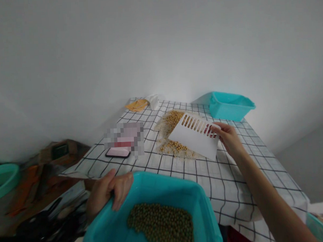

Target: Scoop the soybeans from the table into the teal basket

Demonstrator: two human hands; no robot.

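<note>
My left hand (pixel 115 189) is closed over the rim of a teal plastic basin (pixel 164 181), its fingers hooked inside. Small round brownish-green pieces, like beads or beans (pixel 166 220), cover part of the basin's bottom. My right hand (pixel 226 136) pinches the right end of a flat white slotted plate (pixel 195 135), which has a row of long openings along its far edge. Held tilted over the table, the plate hides part of a pile of golden round pieces (pixel 174 117) mixed with pale, fine material. More golden pieces show near its front edge.
A second teal basin (pixel 230 105) stands at the table's back right. A phone-like object (pixel 118 152), partly blurred out, lies on the left of the checked tablecloth (pixel 147 161). Farther back are a yellow cloth-like item (pixel 137 105) and crumpled white material (pixel 153 101).
</note>
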